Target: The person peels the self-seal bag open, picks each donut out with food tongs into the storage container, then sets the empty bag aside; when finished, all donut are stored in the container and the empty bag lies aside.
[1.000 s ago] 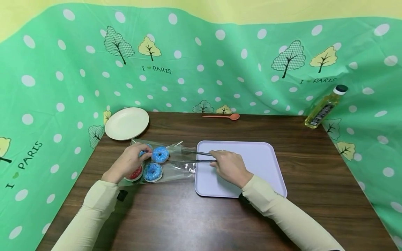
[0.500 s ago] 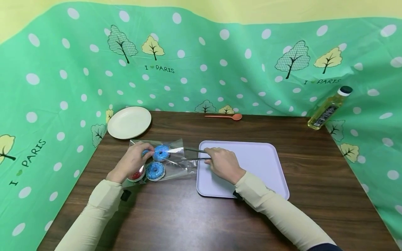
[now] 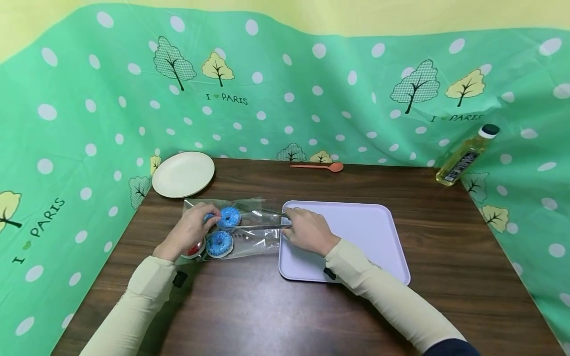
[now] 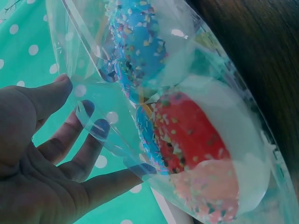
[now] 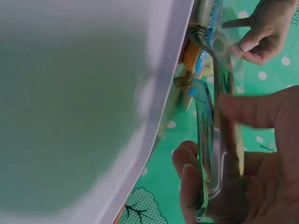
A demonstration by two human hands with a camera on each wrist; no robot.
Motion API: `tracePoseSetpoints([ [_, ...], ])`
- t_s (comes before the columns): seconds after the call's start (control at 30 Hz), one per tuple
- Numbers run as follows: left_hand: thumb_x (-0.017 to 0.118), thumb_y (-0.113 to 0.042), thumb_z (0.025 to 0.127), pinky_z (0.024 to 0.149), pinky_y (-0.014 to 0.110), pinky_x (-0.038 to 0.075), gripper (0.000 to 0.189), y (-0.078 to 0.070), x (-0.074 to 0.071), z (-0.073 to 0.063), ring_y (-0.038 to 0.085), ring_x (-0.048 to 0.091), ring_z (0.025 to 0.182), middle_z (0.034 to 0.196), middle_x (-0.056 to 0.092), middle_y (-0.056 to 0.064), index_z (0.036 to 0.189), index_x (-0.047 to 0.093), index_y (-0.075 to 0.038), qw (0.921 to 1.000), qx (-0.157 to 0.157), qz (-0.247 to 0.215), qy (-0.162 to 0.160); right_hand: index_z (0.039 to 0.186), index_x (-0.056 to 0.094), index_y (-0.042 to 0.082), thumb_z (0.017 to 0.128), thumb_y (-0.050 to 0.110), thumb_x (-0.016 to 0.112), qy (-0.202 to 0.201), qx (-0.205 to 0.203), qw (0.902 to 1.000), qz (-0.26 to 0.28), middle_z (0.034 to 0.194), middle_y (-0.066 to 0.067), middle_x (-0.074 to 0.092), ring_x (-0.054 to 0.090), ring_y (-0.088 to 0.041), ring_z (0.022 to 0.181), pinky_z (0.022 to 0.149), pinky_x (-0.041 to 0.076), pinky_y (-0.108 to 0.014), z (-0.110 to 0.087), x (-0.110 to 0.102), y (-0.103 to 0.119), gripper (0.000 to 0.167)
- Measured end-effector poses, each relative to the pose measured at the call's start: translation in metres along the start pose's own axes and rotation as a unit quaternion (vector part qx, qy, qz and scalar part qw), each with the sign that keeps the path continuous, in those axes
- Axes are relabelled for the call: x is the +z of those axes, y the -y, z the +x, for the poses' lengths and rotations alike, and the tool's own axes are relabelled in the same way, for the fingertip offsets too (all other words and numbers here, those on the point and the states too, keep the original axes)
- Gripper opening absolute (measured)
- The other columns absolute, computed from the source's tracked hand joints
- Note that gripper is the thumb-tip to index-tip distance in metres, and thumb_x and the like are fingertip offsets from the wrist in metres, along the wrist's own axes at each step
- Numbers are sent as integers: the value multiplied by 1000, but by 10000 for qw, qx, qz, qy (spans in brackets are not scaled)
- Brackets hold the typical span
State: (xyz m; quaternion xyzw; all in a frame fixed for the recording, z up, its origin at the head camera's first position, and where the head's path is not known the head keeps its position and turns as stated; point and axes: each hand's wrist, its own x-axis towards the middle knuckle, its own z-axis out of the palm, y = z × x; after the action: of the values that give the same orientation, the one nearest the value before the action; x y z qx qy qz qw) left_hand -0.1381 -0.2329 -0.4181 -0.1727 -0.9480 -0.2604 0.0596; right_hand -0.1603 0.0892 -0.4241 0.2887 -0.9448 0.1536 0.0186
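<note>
My left hand [image 3: 187, 228] pinches the upper film of a clear plastic bag [image 3: 256, 247], its thumb and fingertips at the film in the left wrist view. Inside the bag lie blue-iced doughnuts [image 3: 215, 237] with sprinkles and a red-iced doughnut [image 4: 187, 133], partly hidden behind that hand in the head view. My right hand [image 3: 310, 231] grips metal tongs [image 5: 220, 126] at the bag's right end. The arms of the tongs stand apart and point left into the bag; one tip is fork-shaped in the right wrist view. Their tips are near the blue doughnuts.
A pale lilac tray [image 3: 360, 242] lies under my right hand, beside the bag's right end. At the back left is a cream plate [image 3: 182, 174]. An orange spoon [image 3: 336, 167] lies along the back edge, and an oil bottle [image 3: 460, 160] leans at the back right.
My right hand has moved left, sliding the tongs further into the bag. The left hand keeps its hold on the film, and the doughnuts stay where they were.
</note>
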Motion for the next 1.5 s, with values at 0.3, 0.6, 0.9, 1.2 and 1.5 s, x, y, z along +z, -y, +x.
tracePoseSetpoints([
  [0.3, 69, -11, 97, 82, 47, 51, 7, -2, 1, 0, 26, 62, 90, 94, 64, 7, 93, 68, -5, 9998, -171, -48, 116, 109, 73, 9, 91, 40, 75, -129, -188, 9997, -30, 92, -2, 70, 66, -19, 74, 58, 53, -41, 5, 2, -1, 36],
  [0.6, 69, -11, 96, 82, 48, 49, 5, -3, 0, 0, 26, 60, 89, 93, 64, 6, 92, 68, -8, 9997, -203, -51, 138, 118, 71, 8, 92, 38, 75, -390, -238, 9989, 71, 111, -7, 72, 71, -26, 92, 67, 57, -47, -1, -2, -1, 40],
  [0.9, 70, -10, 96, 89, 50, 50, 8, -6, 2, 0, 32, 62, 101, 105, 66, 13, 100, 73, -5, 9996, -187, -76, 189, 117, 71, 12, 91, 38, 75, -559, -160, 9983, 18, 107, -4, 71, 70, -23, 84, 59, 54, -43, -9, -8, -2, 38],
  [1.2, 70, -11, 96, 83, 47, 52, 5, -7, 3, 1, 27, 63, 93, 97, 66, 8, 95, 74, -7, 9999, -95, 56, 82, 112, 72, 12, 90, 37, 76, -794, -217, 9966, -27, 98, -3, 71, 66, -19, 74, 51, 49, -37, -24, -18, -13, 34],
  [1.5, 69, -10, 96, 83, 48, 51, 5, -3, 1, 1, 28, 62, 93, 97, 66, 8, 94, 72, -7, 9999, -69, -10, 133, 112, 72, 12, 87, 36, 80, -967, -77, 9953, 4, 91, 0, 69, 56, -11, 66, 47, 44, -31, -53, -29, -32, 35],
])
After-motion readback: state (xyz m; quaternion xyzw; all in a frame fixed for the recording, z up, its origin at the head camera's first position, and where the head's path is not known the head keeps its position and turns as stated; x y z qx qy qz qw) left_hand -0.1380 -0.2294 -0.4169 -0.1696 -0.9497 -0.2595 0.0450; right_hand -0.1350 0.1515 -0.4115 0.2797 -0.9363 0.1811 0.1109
